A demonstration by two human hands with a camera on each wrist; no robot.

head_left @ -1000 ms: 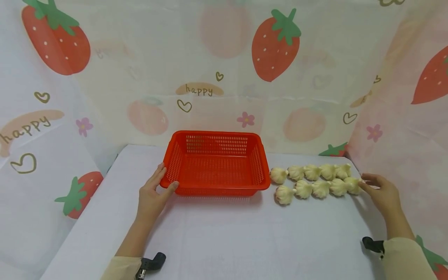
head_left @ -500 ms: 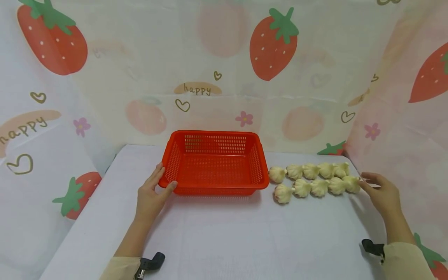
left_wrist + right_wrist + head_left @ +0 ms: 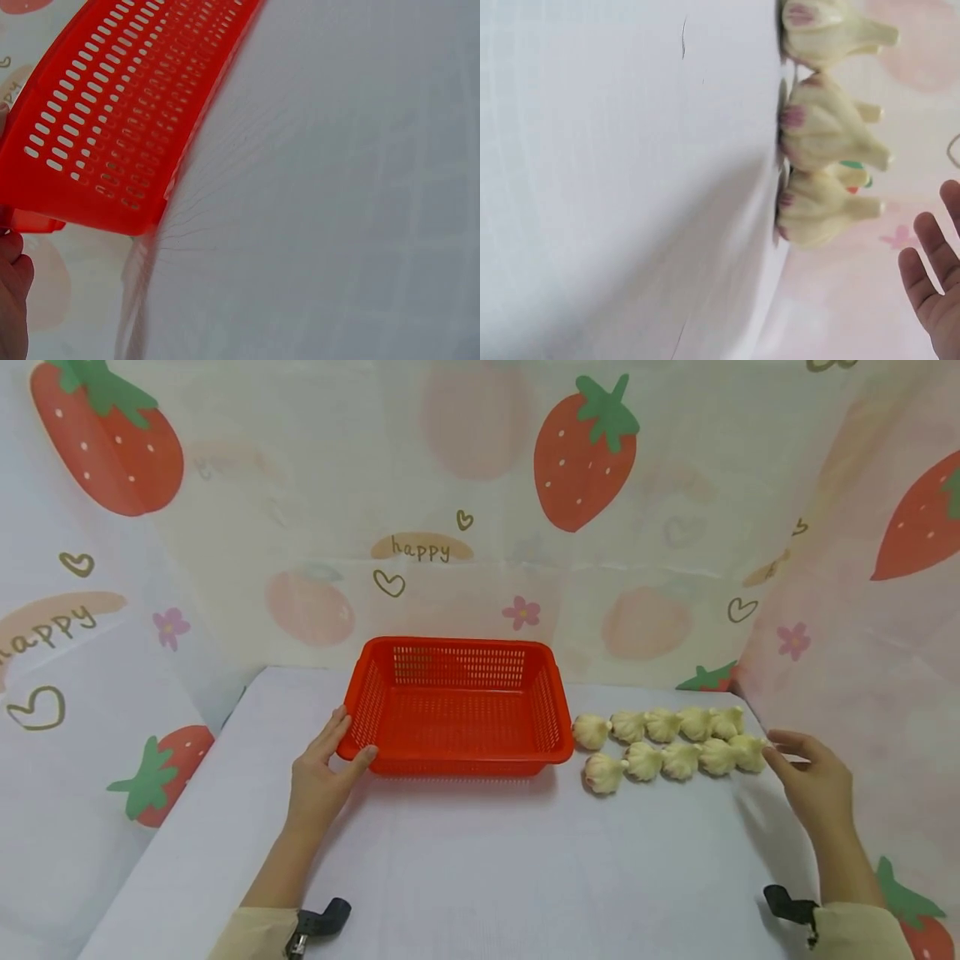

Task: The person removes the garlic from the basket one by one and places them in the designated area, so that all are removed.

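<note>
In the head view a red plastic basket (image 3: 457, 718) with slotted walls stands on the white cloth-covered table. My left hand (image 3: 318, 785) rests at its near left corner, thumb along the front rim and fingers reaching up the left side. Two rows of garlic bulbs (image 3: 680, 762) lie to the right of the basket. Beside the right end of the front row is my right hand (image 3: 813, 777), fingers loosely bent around nothing. The right wrist view shows its fingers (image 3: 922, 266) apart from the nearest garlic bulb (image 3: 829, 206).
A white cloth (image 3: 480, 868) covers the table. Printed fabric sheets (image 3: 472, 460) with strawberries and hearts hang behind it and at both sides. Each sleeve has a black wrist mount (image 3: 326, 918) at its cuff.
The whole head view has shifted slightly left. The right forearm and sleeve have dropped a little. The basket, garlic bulbs and left hand keep their places relative to each other.
</note>
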